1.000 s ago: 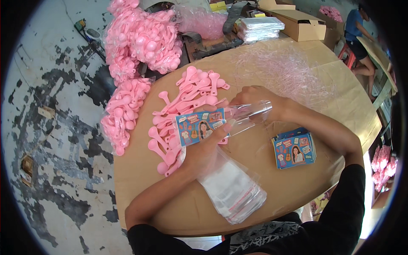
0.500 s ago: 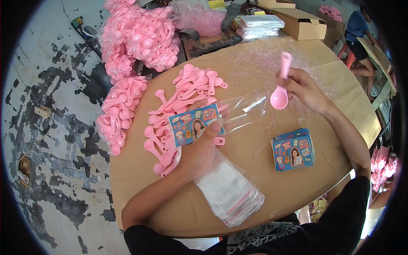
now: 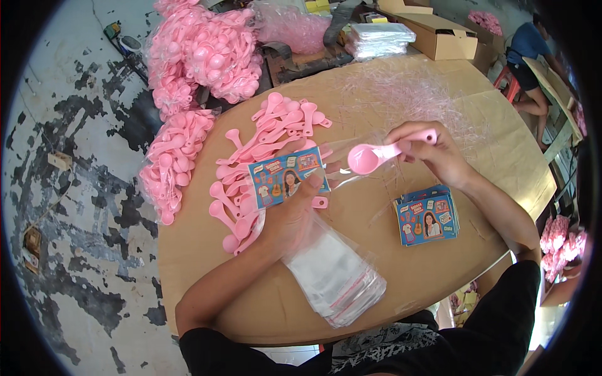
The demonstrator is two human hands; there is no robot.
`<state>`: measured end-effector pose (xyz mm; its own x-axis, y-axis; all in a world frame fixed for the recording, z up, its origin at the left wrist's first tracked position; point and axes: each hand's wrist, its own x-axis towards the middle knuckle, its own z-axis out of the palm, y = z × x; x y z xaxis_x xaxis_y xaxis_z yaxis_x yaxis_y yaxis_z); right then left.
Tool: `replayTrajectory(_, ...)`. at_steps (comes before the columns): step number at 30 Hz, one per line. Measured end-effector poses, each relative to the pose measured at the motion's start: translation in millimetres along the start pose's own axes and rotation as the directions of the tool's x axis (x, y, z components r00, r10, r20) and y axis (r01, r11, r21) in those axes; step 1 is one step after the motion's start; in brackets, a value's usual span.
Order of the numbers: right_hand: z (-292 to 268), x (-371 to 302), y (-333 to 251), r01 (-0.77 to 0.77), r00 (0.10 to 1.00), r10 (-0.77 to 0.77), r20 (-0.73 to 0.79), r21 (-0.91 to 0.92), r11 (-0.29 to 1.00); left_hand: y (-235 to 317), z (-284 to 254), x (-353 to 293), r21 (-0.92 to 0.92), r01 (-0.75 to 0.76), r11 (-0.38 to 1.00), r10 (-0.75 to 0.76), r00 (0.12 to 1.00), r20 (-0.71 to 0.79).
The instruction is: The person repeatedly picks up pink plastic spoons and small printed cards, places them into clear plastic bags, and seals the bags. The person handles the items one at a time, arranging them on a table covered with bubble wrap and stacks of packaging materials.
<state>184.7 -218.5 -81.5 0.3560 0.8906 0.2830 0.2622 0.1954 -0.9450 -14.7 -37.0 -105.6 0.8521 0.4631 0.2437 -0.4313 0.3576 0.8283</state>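
Observation:
Between the thumb and fingers of my right hand (image 3: 433, 153) is a pink plastic measuring spoon (image 3: 370, 158), its bowl pointing left at the mouth of a clear plastic bag (image 3: 345, 150). My left hand (image 3: 298, 203) grips that bag, with a blue printed card (image 3: 276, 183) under the thumb; its fingers are partly hidden behind. A stack of clear flat bags (image 3: 335, 276) hangs below the left wrist, over the table. Loose pink spoons (image 3: 229, 210) lie heaped behind and left of my left hand. To the right sits a stack of blue cards (image 3: 427, 216).
The brown-covered table (image 3: 495, 207) has thin clear plastic strips (image 3: 407, 94) strewn on its far side. Bulging bags of pink spoons (image 3: 216, 56) stand at the far left. Packs of clear bags (image 3: 379, 41) and a cardboard box (image 3: 439, 34) are at the back. Another person (image 3: 530, 56) sits far right.
My right hand has turned the spoon from upright to nearly level and brought it left to the bag's mouth. My left hand keeps its grip on the bag and card.

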Motion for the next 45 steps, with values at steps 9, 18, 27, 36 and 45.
replayTrajectory(9,44.8,6.6,-32.1,-0.116,0.986,0.087,0.144,0.205,0.972,0.4,1.1,1.3,-0.007,-0.006,1.0,0.005,0.998,-0.057)
replayTrajectory(18,-27.9,33.1,-158.0,0.15,0.974,-0.226,-0.024,-0.684,0.714,1.9,-7.3,0.5,0.117,0.029,0.993,-0.045,0.989,0.143)
replayTrajectory(27,24.2,44.7,-127.9,0.18,0.984,-0.094,0.153,-0.851,0.494,-2.2,-8.5,1.4,0.139,0.062,0.988,-0.063,0.998,0.003)
replayTrajectory(36,66.4,53.7,-81.1,0.239,0.97,-0.196,0.142,-0.429,0.871,-5.2,4.3,-7.9,0.561,0.064,0.826,-0.192,0.966,0.173)
replayTrajectory(45,35.9,70.3,-51.5,0.252,0.946,-0.141,0.293,-0.387,0.887,2.1,4.6,-4.1,0.281,0.227,0.933,-0.303,0.914,0.269)
